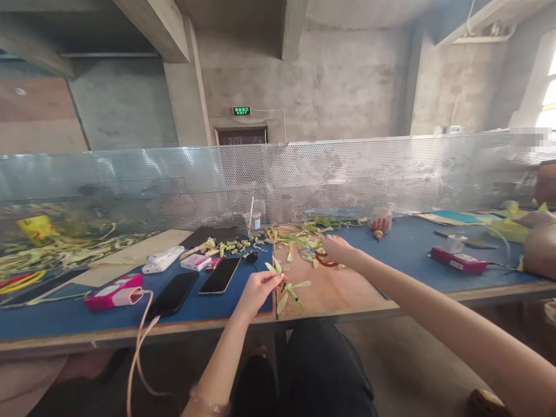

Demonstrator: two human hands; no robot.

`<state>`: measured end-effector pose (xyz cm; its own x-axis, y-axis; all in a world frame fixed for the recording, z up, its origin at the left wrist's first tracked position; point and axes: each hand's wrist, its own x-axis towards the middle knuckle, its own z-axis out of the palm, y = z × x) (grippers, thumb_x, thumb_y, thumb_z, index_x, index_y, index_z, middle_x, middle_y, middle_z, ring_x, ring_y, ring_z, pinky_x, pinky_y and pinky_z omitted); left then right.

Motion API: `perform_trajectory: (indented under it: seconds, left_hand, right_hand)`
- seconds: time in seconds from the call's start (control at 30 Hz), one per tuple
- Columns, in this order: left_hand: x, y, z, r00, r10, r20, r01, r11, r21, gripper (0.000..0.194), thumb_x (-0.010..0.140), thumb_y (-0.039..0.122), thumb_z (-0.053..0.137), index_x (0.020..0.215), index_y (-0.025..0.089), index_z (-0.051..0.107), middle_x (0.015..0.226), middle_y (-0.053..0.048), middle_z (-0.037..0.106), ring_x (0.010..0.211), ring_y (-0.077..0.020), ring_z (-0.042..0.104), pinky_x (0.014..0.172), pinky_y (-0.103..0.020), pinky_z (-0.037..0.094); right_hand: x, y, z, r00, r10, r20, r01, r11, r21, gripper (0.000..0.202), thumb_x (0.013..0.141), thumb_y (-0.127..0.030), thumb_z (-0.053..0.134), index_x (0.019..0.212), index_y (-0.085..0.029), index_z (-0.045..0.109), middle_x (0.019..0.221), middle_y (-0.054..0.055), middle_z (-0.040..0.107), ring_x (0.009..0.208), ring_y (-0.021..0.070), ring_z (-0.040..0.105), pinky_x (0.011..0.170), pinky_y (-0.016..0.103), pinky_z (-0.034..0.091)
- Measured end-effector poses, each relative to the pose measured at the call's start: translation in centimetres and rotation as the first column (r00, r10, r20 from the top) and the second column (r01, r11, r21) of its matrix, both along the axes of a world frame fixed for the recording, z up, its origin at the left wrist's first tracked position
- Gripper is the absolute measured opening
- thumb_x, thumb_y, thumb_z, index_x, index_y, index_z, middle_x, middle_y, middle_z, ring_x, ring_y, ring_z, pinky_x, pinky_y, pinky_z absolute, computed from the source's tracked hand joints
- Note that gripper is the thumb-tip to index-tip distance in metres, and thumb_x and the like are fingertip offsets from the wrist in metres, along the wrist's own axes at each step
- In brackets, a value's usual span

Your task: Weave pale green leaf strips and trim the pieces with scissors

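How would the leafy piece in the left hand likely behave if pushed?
The leafy piece looks light, pinched by the left hand. Its thin, splayed leaves would probably bend easily and should discourage rolling.

Left hand: pinching a leafy green sprig
Right hand: holding red-handled scissors near loose leaves
Worktop: blue, with a pinkish board
Phone: face up, left of the board
Screen: perforated metal, behind the worktop

Right hand partly hides red-handled scissors; bottom edge crops left arm.
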<state>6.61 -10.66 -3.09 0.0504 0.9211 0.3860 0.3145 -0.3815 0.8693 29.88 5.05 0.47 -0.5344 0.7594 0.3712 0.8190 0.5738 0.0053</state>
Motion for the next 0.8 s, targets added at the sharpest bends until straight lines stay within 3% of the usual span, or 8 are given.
perform_trajectory:
  seconds: [0.07,0.2,0.33,0.43,0.6,0.8]
  left_hand:
    - [0.0,0.0,0.0,1.000,0.017,0.011,-0.017,1.000,0.004,0.036,0.073,0.043,0.051,0.082,0.014,0.070,0.081,-0.007,0.068,0.075,-0.0191,0.058,0.070,-0.028,0.042]
    - [-0.3,0.2,-0.2,0.998,0.039,0.044,-0.039,0.999,0.006,0.035,0.072,0.043,0.052,0.081,0.014,0.071,0.083,-0.007,0.069,0.078,-0.0206,0.058,0.069,-0.028,0.043]
    - [-0.7,0.5,-0.4,0.997,0.026,0.079,-0.026,1.000,0.008,0.034,0.073,0.042,0.052,0.079,0.015,0.071,0.085,-0.008,0.069,0.082,-0.0217,0.058,0.069,-0.028,0.043]
    - [-0.6,0.4,-0.4,0.995,-0.001,0.095,0.002,1.000,-0.003,0.032,0.072,0.040,0.054,0.076,0.014,0.071,0.082,-0.009,0.069,0.081,-0.0223,0.059,0.070,-0.028,0.044]
    - [-0.2,-0.2,0.0,0.994,-0.024,0.106,0.024,1.000,0.000,0.030,0.072,0.038,0.053,0.067,0.014,0.070,0.082,-0.009,0.069,0.084,-0.0235,0.060,0.074,-0.030,0.043]
    - [-0.4,-0.3,0.3,0.992,-0.061,0.111,0.062,0.998,-0.007,0.028,0.071,0.038,0.054,0.061,0.015,0.068,0.080,-0.007,0.069,0.084,-0.0229,0.060,0.075,-0.030,0.043]
  right_hand:
    - [0.9,-0.8,0.8,0.998,-0.053,0.018,0.052,0.997,0.054,0.034,0.063,-0.025,0.061,0.092,-0.009,0.058,0.100,0.021,0.055,0.097,0.0297,0.050,0.075,0.034,0.040]
    - [2.9,-3.3,2.8,0.996,-0.088,0.017,0.083,0.979,0.189,0.039,0.073,-0.041,0.051,0.100,-0.014,0.051,0.104,0.016,0.053,0.099,0.0261,0.048,0.077,0.033,0.039]
    - [4.5,-7.4,3.9,0.996,0.086,0.018,-0.088,0.978,0.189,0.037,0.076,-0.046,0.047,0.099,-0.017,0.049,0.100,0.010,0.054,0.089,0.0205,0.052,0.072,0.029,0.040]
    - [4.8,-10.7,4.1,0.974,0.209,0.093,-0.222,0.959,0.174,0.040,0.072,-0.050,0.051,0.097,-0.019,0.050,0.097,0.009,0.054,0.090,0.0223,0.050,0.071,0.030,0.040]
    - [4.1,-13.5,4.7,0.931,0.313,0.189,-0.317,0.948,-0.011,0.041,0.072,-0.055,0.048,0.093,-0.020,0.054,0.090,0.007,0.056,0.079,0.0200,0.053,0.061,0.028,0.037]
    - [3.2,-12.5,5.4,0.915,0.355,0.191,-0.318,0.927,-0.200,0.042,0.073,-0.058,0.045,0.091,-0.022,0.055,0.083,0.006,0.058,0.066,0.0168,0.051,0.053,0.026,0.032]
